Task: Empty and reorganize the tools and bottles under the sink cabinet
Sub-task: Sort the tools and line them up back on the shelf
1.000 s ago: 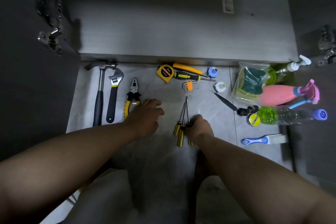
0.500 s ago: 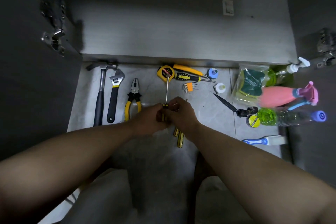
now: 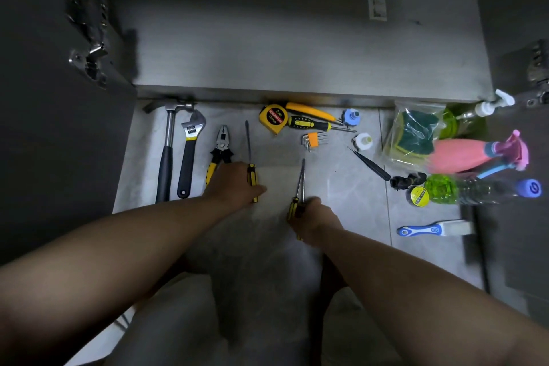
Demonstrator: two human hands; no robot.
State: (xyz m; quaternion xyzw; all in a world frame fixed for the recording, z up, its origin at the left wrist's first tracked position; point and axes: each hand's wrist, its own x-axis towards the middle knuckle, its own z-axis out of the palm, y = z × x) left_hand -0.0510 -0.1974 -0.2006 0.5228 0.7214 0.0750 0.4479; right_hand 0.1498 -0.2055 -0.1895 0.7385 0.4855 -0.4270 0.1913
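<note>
Tools lie in a row on the grey floor tiles in front of the open sink cabinet (image 3: 297, 47): a hammer (image 3: 166, 154), an adjustable wrench (image 3: 188, 154) and yellow-handled pliers (image 3: 221, 145). My left hand (image 3: 234, 184) holds a yellow-and-black screwdriver (image 3: 251, 163) by its handle, just right of the pliers, shaft pointing at the cabinet. My right hand (image 3: 315, 223) grips the handles of two more matching screwdrivers (image 3: 298, 190) on the floor. Their lower ends are hidden under the hand.
A tape measure (image 3: 272, 119), two larger screwdrivers (image 3: 315, 119), hex keys (image 3: 313, 140) and tweezers (image 3: 370, 163) lie further back. On the right are a sponge bag (image 3: 413, 134), a pink spray bottle (image 3: 469, 154), a green bottle (image 3: 463, 190), tape (image 3: 417, 196) and a blue scraper (image 3: 430, 229).
My hands met over the screwdrivers, then parted. My left hand has carried one screwdriver left and set it down beside the pliers. My right hand went back to the other two.
</note>
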